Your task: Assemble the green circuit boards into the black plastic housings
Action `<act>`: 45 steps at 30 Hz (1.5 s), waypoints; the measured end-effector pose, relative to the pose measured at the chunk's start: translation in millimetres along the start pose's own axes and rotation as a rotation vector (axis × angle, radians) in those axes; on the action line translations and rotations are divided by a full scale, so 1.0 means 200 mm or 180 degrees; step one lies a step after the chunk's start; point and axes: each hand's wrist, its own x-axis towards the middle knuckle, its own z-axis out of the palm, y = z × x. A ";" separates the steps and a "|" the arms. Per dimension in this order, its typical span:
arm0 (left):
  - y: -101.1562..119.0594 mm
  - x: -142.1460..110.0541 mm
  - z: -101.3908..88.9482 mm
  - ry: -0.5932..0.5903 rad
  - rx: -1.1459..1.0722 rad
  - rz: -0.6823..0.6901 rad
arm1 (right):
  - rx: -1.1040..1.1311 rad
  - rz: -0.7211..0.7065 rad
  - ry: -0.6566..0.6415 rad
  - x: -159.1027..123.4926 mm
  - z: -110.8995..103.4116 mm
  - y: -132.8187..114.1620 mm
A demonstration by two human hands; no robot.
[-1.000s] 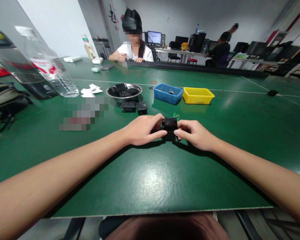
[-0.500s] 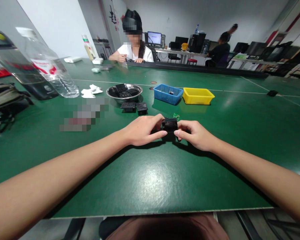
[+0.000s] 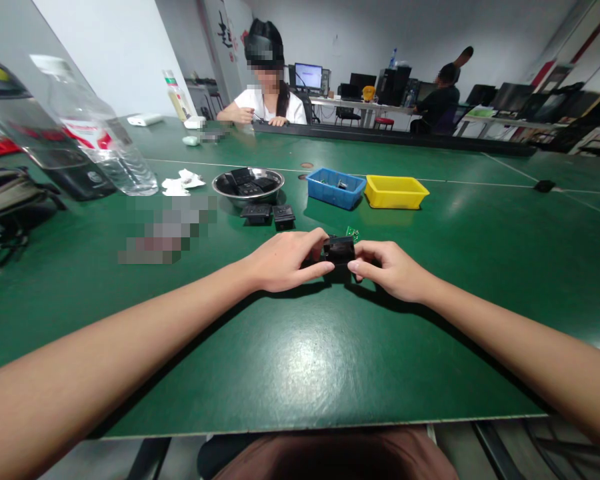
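Between my two hands is a small black plastic housing [image 3: 339,251], held just above the green table [image 3: 300,360]. My left hand [image 3: 293,261] grips its left side between thumb and fingers. On its right side, the thumb and fingers of my right hand [image 3: 387,268] close on it. A small green circuit board [image 3: 352,233] shows just behind the housing; whether it touches the housing I cannot tell. Two similar black plastic parts, one on the left [image 3: 257,213] and one on the right [image 3: 284,217], lie beyond my left hand.
A metal bowl [image 3: 225,193] holds several black parts. Right of it stand a blue bin [image 3: 335,195] with small pieces and a yellow bin [image 3: 397,195]. Crumpled tissue [image 3: 183,181], a water bottle [image 3: 103,143] and a dark bottle [image 3: 45,140] are at left. A person [image 3: 265,87] sits across the table.
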 end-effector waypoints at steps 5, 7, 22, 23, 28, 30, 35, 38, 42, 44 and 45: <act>0.00 0.00 0.00 -0.0008 0.0007 -0.0006 | 0.0006 -0.0006 -0.0013 0.00 0.00 0.00; 0.00 0.00 0.00 -0.0016 0.0001 -0.0014 | 0.0011 -0.0008 -0.0016 0.00 0.00 0.00; 0.01 0.00 -0.01 -0.0024 0.0008 -0.0040 | -0.0006 -0.0018 -0.0008 0.00 0.00 0.00; 0.01 0.00 -0.01 -0.0027 0.0005 -0.0044 | -0.0013 -0.0025 -0.0010 0.00 0.00 0.00; 0.01 0.00 -0.01 -0.0038 -0.0012 -0.0054 | -0.0026 -0.0025 0.0000 0.00 0.00 -0.01; 0.00 0.00 0.00 -0.0036 -0.0014 -0.0034 | -0.0006 -0.0019 0.0001 0.00 0.00 -0.01; 0.00 0.00 0.00 -0.0022 -0.0016 -0.0020 | 0.0009 0.0009 -0.0003 0.00 -0.01 -0.02; 0.00 0.00 -0.01 -0.0033 -0.0011 -0.0040 | -0.0009 0.0009 0.0007 0.00 -0.01 -0.02; 0.00 0.00 -0.01 -0.0057 0.0005 -0.0070 | -0.0011 -0.0003 0.0001 0.00 0.00 -0.02; 0.00 0.00 -0.01 -0.0052 0.0005 -0.0070 | 0.0004 0.0000 -0.0001 0.00 0.00 -0.01; 0.00 0.00 -0.01 -0.0050 0.0004 -0.0065 | 0.0009 0.0002 0.0001 0.00 0.00 -0.01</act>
